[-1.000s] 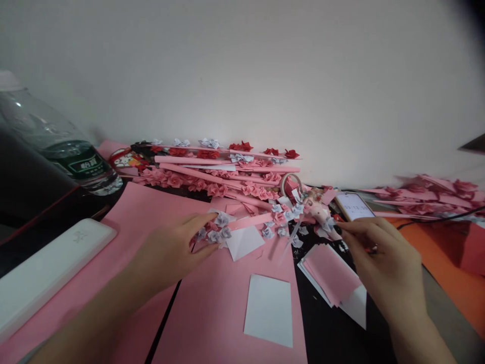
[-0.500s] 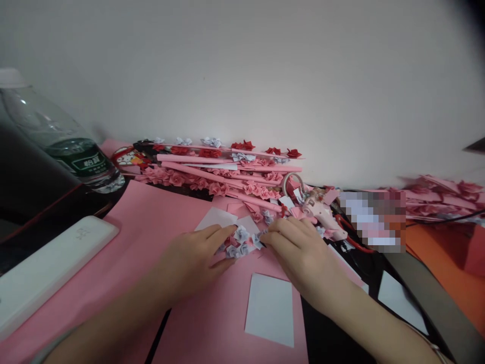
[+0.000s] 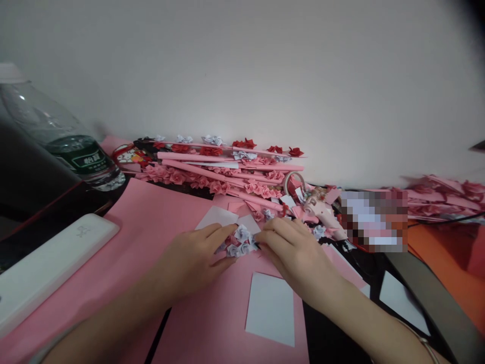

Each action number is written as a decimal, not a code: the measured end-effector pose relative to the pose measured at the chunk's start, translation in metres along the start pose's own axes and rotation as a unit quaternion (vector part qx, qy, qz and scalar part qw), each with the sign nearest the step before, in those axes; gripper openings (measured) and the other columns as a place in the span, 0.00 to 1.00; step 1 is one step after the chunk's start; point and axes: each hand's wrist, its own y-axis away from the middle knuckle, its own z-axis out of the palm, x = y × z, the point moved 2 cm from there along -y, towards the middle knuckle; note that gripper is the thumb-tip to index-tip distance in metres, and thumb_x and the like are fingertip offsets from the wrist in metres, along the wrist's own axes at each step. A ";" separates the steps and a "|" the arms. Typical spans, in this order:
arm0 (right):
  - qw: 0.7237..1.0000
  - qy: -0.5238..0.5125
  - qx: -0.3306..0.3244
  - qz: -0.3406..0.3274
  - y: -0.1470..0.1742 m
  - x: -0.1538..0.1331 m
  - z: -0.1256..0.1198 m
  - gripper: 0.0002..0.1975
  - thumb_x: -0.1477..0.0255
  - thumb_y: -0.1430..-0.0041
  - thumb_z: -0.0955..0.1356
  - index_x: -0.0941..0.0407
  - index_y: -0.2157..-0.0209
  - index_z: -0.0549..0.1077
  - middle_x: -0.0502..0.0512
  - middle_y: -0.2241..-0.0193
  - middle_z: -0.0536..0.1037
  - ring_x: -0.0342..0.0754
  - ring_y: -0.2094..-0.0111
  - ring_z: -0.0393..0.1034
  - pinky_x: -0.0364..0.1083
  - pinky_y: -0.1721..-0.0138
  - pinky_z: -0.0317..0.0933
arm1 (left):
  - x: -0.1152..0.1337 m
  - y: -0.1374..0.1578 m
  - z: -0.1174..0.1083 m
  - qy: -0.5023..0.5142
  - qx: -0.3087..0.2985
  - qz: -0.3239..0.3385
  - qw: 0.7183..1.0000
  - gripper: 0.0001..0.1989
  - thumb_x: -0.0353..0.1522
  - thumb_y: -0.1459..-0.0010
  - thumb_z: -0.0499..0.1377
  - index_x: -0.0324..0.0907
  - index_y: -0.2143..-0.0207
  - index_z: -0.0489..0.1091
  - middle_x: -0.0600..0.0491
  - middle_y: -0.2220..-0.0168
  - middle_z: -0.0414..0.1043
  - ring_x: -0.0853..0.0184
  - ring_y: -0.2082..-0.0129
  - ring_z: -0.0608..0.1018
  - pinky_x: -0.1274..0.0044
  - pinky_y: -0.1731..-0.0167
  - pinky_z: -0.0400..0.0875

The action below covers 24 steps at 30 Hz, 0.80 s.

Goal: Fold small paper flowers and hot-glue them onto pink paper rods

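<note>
Over the pink paper sheets (image 3: 212, 323), my left hand (image 3: 202, 253) is closed around a small cluster of folded paper flowers (image 3: 240, 242), white ones with some pink or red among them. My right hand (image 3: 293, 250) pinches at the right side of that cluster, its fingertips against the white petals. Whether a separate flower sits in the right fingertips is hidden. Just below the hands lies a white rectangular piece of paper (image 3: 271, 309), flat on the pink sheet.
Behind the hands, pink paper stems with flowers (image 3: 227, 177) lie along the wall. A tape roll (image 3: 293, 184) and a pale pink glue gun (image 3: 326, 217) are right of them. Left stand a water bottle (image 3: 83, 156) and a white power bank (image 3: 56, 268). Orange paper (image 3: 439, 258) lies right.
My right hand has moved slightly left, bringing its fingertips against the flower cluster; the gap between them has closed. My left hand keeps its hold.
</note>
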 end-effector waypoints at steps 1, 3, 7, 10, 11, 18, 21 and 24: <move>1.000 -0.006 0.000 0.005 0.000 0.000 0.001 0.09 0.79 0.39 0.61 0.58 0.64 0.72 0.56 0.66 0.72 0.48 0.65 0.64 0.46 0.64 0.53 | 0.000 0.000 0.001 0.002 -0.005 0.001 1.000 0.17 0.36 0.42 0.54 0.46 0.50 0.62 0.51 0.62 0.75 0.64 0.68 0.77 0.72 0.67 0.73; 1.000 -0.015 0.001 0.013 0.000 0.000 0.002 0.08 0.79 0.39 0.61 0.58 0.64 0.72 0.56 0.66 0.72 0.48 0.65 0.64 0.46 0.64 0.54 | -0.001 0.000 0.001 0.001 -0.012 0.006 1.000 0.17 0.37 0.41 0.53 0.46 0.49 0.61 0.51 0.62 0.75 0.64 0.68 0.77 0.72 0.68 0.72; 1.000 -0.006 -0.002 0.024 0.000 -0.002 0.003 0.07 0.79 0.40 0.63 0.58 0.64 0.72 0.55 0.67 0.72 0.48 0.65 0.64 0.47 0.65 0.53 | 0.000 0.000 0.001 -0.014 -0.004 0.008 1.000 0.18 0.38 0.41 0.53 0.45 0.48 0.60 0.52 0.63 0.74 0.65 0.68 0.77 0.74 0.70 0.71; 1.000 0.020 -0.005 0.023 0.000 -0.004 0.003 0.07 0.79 0.41 0.63 0.57 0.64 0.72 0.54 0.67 0.72 0.48 0.67 0.63 0.47 0.67 0.53 | 0.002 0.001 0.000 -0.022 -0.008 0.003 1.000 0.17 0.37 0.40 0.52 0.45 0.48 0.61 0.52 0.63 0.75 0.66 0.68 0.76 0.75 0.70 0.70; 0.999 0.027 -0.004 0.022 0.000 -0.005 0.003 0.07 0.79 0.41 0.63 0.57 0.64 0.72 0.54 0.67 0.72 0.48 0.67 0.63 0.47 0.67 0.52 | 0.002 0.001 0.000 -0.022 -0.002 0.004 1.000 0.17 0.37 0.40 0.52 0.45 0.49 0.61 0.52 0.63 0.75 0.65 0.69 0.76 0.75 0.71 0.70; 0.999 0.035 0.020 0.017 0.000 -0.012 -0.001 0.09 0.79 0.40 0.63 0.58 0.62 0.73 0.55 0.67 0.74 0.49 0.68 0.64 0.48 0.68 0.54 | 0.000 0.000 -0.001 -0.017 0.009 0.013 1.000 0.17 0.37 0.41 0.54 0.43 0.49 0.62 0.52 0.64 0.75 0.65 0.69 0.77 0.74 0.70 0.72; 0.997 -0.038 0.065 0.026 0.002 -0.009 -0.018 0.10 0.77 0.40 0.62 0.58 0.58 0.72 0.57 0.64 0.74 0.48 0.64 0.67 0.47 0.64 0.59 | -0.002 -0.001 -0.006 -0.007 0.026 0.003 1.000 0.17 0.37 0.41 0.54 0.45 0.50 0.63 0.52 0.62 0.75 0.65 0.69 0.77 0.76 0.71 0.71; 0.983 -0.048 0.156 0.088 0.012 0.010 -0.043 0.13 0.79 0.42 0.62 0.58 0.55 0.70 0.57 0.61 0.74 0.48 0.61 0.68 0.47 0.60 0.61 | -0.006 -0.002 -0.012 -0.021 0.049 -0.014 0.999 0.17 0.36 0.42 0.55 0.46 0.50 0.64 0.53 0.62 0.76 0.65 0.69 0.77 0.77 0.72 0.70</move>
